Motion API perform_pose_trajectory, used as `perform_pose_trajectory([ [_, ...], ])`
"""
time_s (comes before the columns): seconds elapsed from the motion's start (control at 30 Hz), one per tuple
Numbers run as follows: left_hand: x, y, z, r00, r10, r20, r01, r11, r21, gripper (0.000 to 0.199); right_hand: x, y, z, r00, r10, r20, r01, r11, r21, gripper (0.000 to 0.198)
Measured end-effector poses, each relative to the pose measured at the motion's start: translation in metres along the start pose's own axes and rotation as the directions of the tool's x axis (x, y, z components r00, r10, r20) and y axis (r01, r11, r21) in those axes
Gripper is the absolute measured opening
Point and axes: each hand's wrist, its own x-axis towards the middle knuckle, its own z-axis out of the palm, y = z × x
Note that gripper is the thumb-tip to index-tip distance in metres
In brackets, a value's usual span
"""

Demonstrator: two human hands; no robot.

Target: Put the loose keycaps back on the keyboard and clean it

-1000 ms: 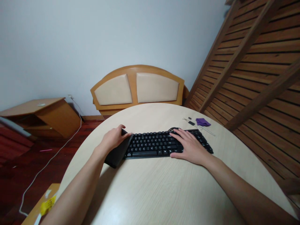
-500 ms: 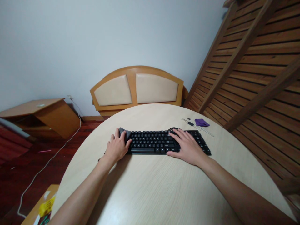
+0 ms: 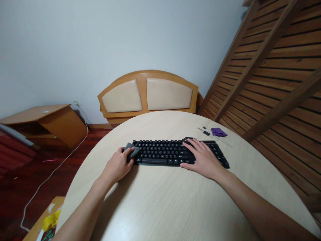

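Observation:
A black keyboard [image 3: 160, 152] lies across the round pale wooden table [image 3: 175, 197]. At its left end my left hand [image 3: 118, 164] is closed around a bunched grey cloth [image 3: 132, 151], which touches the keys there. My right hand [image 3: 203, 158] rests on the keyboard's right part, fingers spread over the keys and thumb along the near edge. Some keys are hidden under this palm. A coiled black cable [image 3: 187, 138] shows just behind the right fingers.
Beyond the keyboard at right lie a purple cloth [image 3: 219, 132], a thin pale cord [image 3: 220, 140] and small dark pieces. A padded headboard [image 3: 145, 77] stands behind the table. Slatted wooden panels [image 3: 283, 83] rise at right. A wooden cabinet [image 3: 67, 125] stands at left.
My left hand has gone from lying spread over the grey cloth to gripping it bunched, and has drawn slightly back toward me. My right hand stays in place on the keyboard.

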Motion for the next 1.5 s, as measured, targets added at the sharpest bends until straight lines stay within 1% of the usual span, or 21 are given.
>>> perform_pose_trajectory([
  [0.1, -0.006, 0.002, -0.009, 0.998, -0.020, 0.052, 0.020, 1.000, 0.007, 0.048, -0.001, 0.001, 0.001, 1.000, -0.006, -0.013, 0.006, 1.000, 0.005, 0.087],
  [0.17, -0.008, 0.004, -0.013, 0.998, -0.052, 0.039, 0.052, 0.998, 0.018, 0.046, -0.001, 0.002, 0.001, 1.000, -0.013, -0.013, 0.013, 1.000, 0.009, 0.086],
  [0.23, -0.006, 0.005, -0.012, 0.996, -0.089, -0.028, 0.089, 0.996, 0.019, 0.046, -0.001, 0.002, 0.001, 1.000, -0.017, -0.007, 0.017, 1.000, 0.009, 0.086],
  [0.3, -0.002, 0.004, -0.007, 0.986, -0.106, -0.133, 0.107, 0.994, 0.001, 0.047, -0.001, 0.002, 0.001, 1.000, -0.019, 0.000, 0.019, 1.000, 0.005, 0.087],
  [0.4, 0.008, 0.000, 0.004, 0.961, -0.087, -0.262, 0.076, 0.996, -0.049, 0.047, -0.001, 0.002, 0.001, 1.000, -0.027, -0.001, 0.027, 1.000, 0.003, 0.086],
  [0.47, 0.014, -0.004, 0.013, 0.954, -0.065, -0.293, 0.044, 0.996, -0.078, 0.047, -0.001, 0.002, 0.002, 0.999, -0.034, -0.010, 0.035, 0.999, 0.011, 0.085],
  [0.63, 0.023, -0.013, 0.030, 0.967, -0.017, -0.253, -0.024, 0.987, -0.159, 0.050, -0.001, 0.002, 0.000, 0.999, -0.034, -0.004, 0.034, 0.999, 0.006, 0.086],
  [0.8, 0.024, -0.014, 0.033, 0.976, 0.011, -0.219, -0.060, 0.974, -0.219, 0.055, -0.002, 0.002, 0.000, 1.000, -0.028, 0.011, 0.029, 0.999, -0.018, 0.087],
  [0.9, 0.022, -0.011, 0.031, 0.977, 0.018, -0.214, -0.064, 0.976, -0.209, 0.053, -0.002, 0.003, 0.002, 1.000, -0.027, 0.007, 0.027, 0.999, -0.018, 0.087],
  [1.2, 0.019, -0.009, 0.032, 0.963, 0.076, -0.257, -0.112, 0.985, -0.129, 0.050, -0.002, 0.001, 0.003, 1.000, -0.016, 0.003, 0.016, 1.000, -0.022, 0.087],
  [1.33, 0.017, -0.007, 0.028, 0.970, 0.069, -0.233, -0.099, 0.988, -0.120, 0.050, -0.002, 0.002, 0.002, 1.000, -0.022, 0.010, 0.022, 1.000, -0.007, 0.088],
  [1.5, 0.010, -0.004, 0.018, 0.983, 0.040, -0.180, -0.056, 0.995, -0.086, 0.046, -0.002, 0.002, 0.000, 0.999, -0.025, 0.030, 0.025, 1.000, -0.002, 0.087],
])
